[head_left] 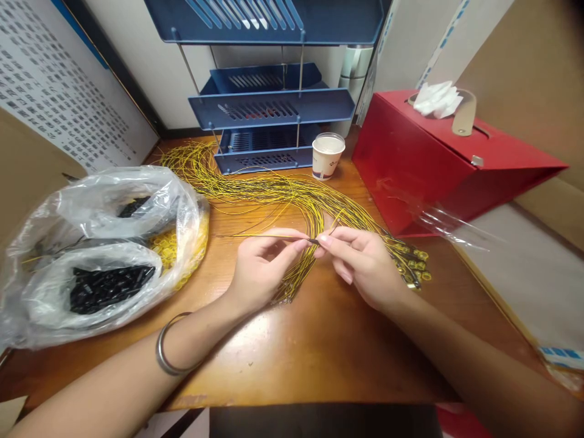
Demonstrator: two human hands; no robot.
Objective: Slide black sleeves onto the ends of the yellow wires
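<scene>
My left hand (269, 264) is closed in a pinch on a thin yellow and black wire (255, 235), whose tail runs off to the left. Fingertip to fingertip with it, my right hand (365, 264) pinches the same wire at a small black piece (313, 241), which shows between the two hands. A short yellow end sticks up above the right fingers. Behind and beneath both hands lies a large bundle of similar yellow and black wires (274, 188). Yellow ring-shaped ends (417, 264) gather at its right end, partly beside my right wrist.
On the left stands a clear plastic bag (201, 225) with bags of small black parts (109, 289) and yellow rings (171, 249). A blue tiered rack (274, 109), a paper cup (327, 158) and a red tissue box (420, 158) stand at the back of the wooden table (319, 359).
</scene>
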